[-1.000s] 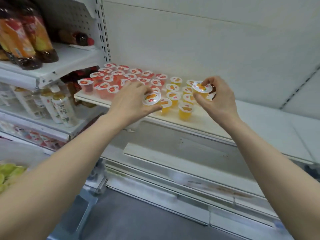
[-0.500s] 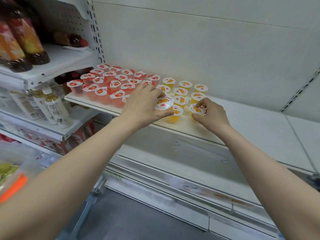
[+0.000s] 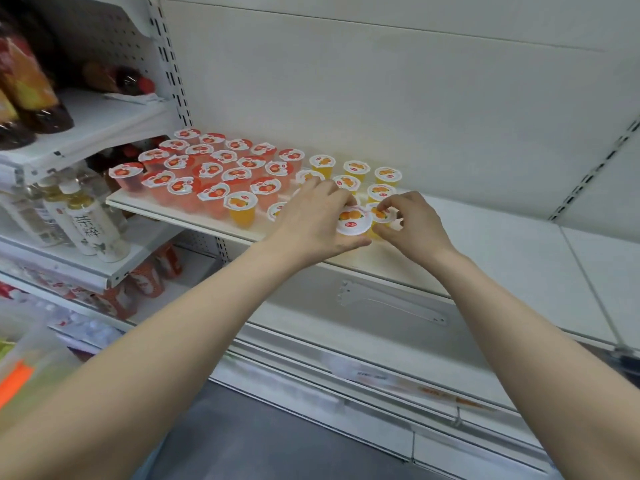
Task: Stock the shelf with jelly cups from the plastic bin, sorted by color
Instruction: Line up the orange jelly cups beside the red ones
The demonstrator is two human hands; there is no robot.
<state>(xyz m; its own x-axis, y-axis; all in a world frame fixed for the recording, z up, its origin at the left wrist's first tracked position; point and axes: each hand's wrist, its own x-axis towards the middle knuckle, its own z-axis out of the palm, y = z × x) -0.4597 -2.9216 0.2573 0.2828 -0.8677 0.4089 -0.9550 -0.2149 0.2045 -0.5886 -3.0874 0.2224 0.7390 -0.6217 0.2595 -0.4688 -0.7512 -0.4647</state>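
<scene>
Hands have drawn together since 0.5 s ago: the left hand (image 3: 311, 220) has carried its orange jelly cup (image 3: 353, 220) rightward along the front edge of the shelf (image 3: 485, 244), so its lid now meets the second orange cup (image 3: 380, 213) under the right hand (image 3: 414, 226). 1 s ago the right hand held that second cup lifted; now it sits low at the front edge.

The shelf is white, set against a white back panel (image 3: 381, 98). Red jelly cups (image 3: 207, 169) crowd its left end, with orange jelly cups (image 3: 356, 167) beside them toward the back edge. 1 lone orange cup (image 3: 241, 207) stands at the front edge beside the red ones. Left of the upright, neighbouring shelves carry bottles (image 3: 86, 223). A blurred plastic bin (image 3: 31, 368) shows at the lower left, above a grey floor (image 3: 277, 445).

The left hand grips its cup with fingers curled over the top and thumb underneath, lid tilted toward the camera. The right hand pinches the second cup's rim between thumb and forefinger.
</scene>
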